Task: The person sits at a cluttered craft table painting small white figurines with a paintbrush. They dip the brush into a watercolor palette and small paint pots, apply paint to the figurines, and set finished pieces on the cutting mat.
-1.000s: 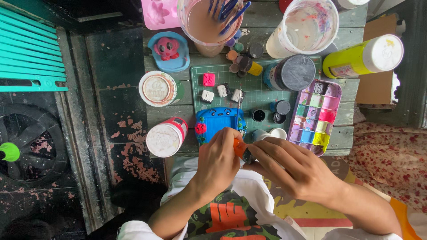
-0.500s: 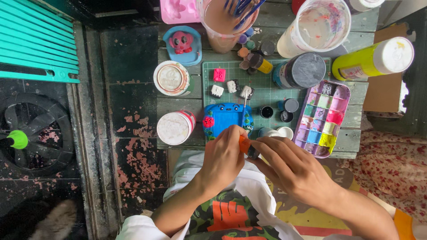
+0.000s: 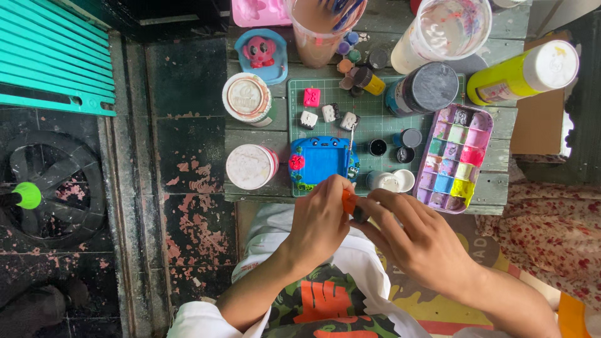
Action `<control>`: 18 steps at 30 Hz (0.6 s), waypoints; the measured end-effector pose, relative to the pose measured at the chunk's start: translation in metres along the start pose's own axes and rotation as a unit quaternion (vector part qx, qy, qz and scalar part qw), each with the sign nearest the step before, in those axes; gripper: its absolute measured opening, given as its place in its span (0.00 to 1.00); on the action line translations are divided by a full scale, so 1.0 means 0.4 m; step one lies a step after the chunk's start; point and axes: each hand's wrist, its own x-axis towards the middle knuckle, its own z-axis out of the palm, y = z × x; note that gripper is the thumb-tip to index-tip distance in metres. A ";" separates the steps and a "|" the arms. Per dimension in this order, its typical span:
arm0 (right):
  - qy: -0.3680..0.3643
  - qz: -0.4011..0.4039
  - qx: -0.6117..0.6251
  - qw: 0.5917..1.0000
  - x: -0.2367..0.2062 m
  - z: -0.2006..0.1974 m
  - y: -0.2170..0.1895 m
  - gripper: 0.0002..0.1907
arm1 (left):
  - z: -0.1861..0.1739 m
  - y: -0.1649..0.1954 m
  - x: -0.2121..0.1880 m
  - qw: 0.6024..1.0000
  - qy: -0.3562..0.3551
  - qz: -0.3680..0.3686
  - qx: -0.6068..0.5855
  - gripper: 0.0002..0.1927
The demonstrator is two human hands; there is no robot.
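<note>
Soft, even daylight fills the view; no single source shows, and shadows are faint and short. The wooden table (image 3: pixel 501 119) is the brightest part, with the white lid of the yellow bottle (image 3: pixel 523 74) at its right edge nearly washed out. The floor (image 3: pixel 169 188) off the table's left edge lies much dimmer, sinking almost to black toward the bottom left corner. Focus holds sharp over the table, and both hands show only slight softness. Straight lines bend a little near the frame's sides.
</note>
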 end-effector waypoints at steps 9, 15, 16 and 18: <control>-0.036 0.019 0.010 0.999 -0.027 -0.003 -0.028 0.26 | -0.002 0.001 -0.037 1.000 -0.022 -0.022 -0.003 0.18; -0.031 0.046 0.010 0.998 -0.035 -0.002 -0.040 0.37 | 0.008 0.005 -0.053 0.999 -0.028 -0.016 -0.005 0.18; -0.017 0.024 0.019 0.999 -0.035 -0.003 -0.042 0.34 | 0.010 0.005 -0.053 1.000 -0.028 -0.015 0.000 0.17; 0.011 -0.016 0.040 0.999 -0.037 -0.003 -0.049 0.28 | 0.012 0.004 -0.058 0.999 -0.032 -0.013 0.010 0.17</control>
